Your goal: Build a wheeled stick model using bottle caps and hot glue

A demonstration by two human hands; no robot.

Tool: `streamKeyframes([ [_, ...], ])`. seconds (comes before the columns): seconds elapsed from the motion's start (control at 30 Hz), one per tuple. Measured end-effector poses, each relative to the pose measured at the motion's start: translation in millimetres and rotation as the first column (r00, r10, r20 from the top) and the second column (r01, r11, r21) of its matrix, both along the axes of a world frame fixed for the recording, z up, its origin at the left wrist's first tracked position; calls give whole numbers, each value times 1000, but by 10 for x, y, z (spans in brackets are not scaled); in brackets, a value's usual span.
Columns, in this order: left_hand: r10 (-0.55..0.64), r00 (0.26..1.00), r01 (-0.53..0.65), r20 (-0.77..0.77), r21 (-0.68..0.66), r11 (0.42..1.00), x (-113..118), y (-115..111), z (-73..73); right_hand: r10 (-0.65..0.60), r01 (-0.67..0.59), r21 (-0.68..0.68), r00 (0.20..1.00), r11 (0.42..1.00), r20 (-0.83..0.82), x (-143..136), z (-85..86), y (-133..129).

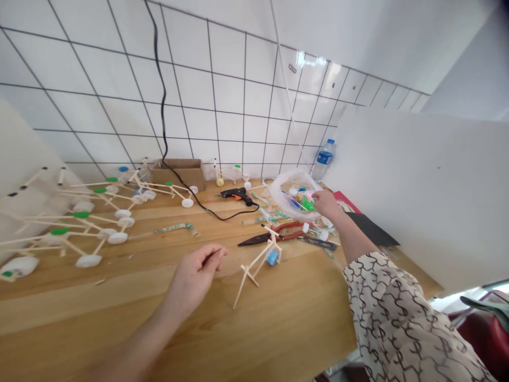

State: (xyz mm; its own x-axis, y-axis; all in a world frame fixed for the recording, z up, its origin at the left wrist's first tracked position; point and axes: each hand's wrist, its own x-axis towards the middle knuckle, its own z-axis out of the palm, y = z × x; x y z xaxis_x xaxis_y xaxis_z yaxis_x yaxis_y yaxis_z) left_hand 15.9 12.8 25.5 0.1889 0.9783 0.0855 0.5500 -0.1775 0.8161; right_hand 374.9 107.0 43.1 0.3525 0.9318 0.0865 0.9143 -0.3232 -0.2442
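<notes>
My right hand [326, 204] reaches to the mouth of a clear plastic bag [284, 196] that holds colourful bottle caps, a green cap [307, 203] among them. Its fingers are curled down at the caps, and what they pinch is hidden. My left hand [201, 273] hovers over the table with curled fingers, thumb against forefinger, and nothing shows in it. Just to its right stands a small frame of wooden sticks [247, 271], with a blue block [272, 258] at its far end.
Red-handled pliers [254, 240], a utility knife [318, 243] and a black glue gun [237, 196] lie beyond the frame. Several stick models with white cap wheels [118, 237] fill the left side. A cardboard box [185, 172] and a water bottle [324, 159] stand by the tiled wall.
</notes>
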Motion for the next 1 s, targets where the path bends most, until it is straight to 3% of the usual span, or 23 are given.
streamKeyframes([
  [0.2, 76, 994, -80, 83, 40, 996, -107, 45, -191, -83, 84, -32, 996, 996, 20, 33, 10, 153],
  [0.43, 64, 996, -69, 54, 98, 993, -149, 64, -180, -165, 165, 24, 986, 986, -12, -119, -190, 210],
  [0.57, 57, 997, -63, 45, 124, 990, -155, 70, -187, -197, 202, 100, 979, 974, -56, -136, -200, 223],
  [0.77, 54, 996, -62, 73, 121, 991, -159, 86, -245, -188, 230, 291, 968, 929, -165, -143, -82, 200],
  [0.9, 58, 991, -69, 120, 96, 993, -163, 82, -272, -121, 257, 490, 949, 833, -292, -253, 84, 107],
  [1.0, 88, 984, -106, 157, 105, 989, -166, 66, -251, -19, 263, 587, 921, 765, -388, -431, 275, -103],
])
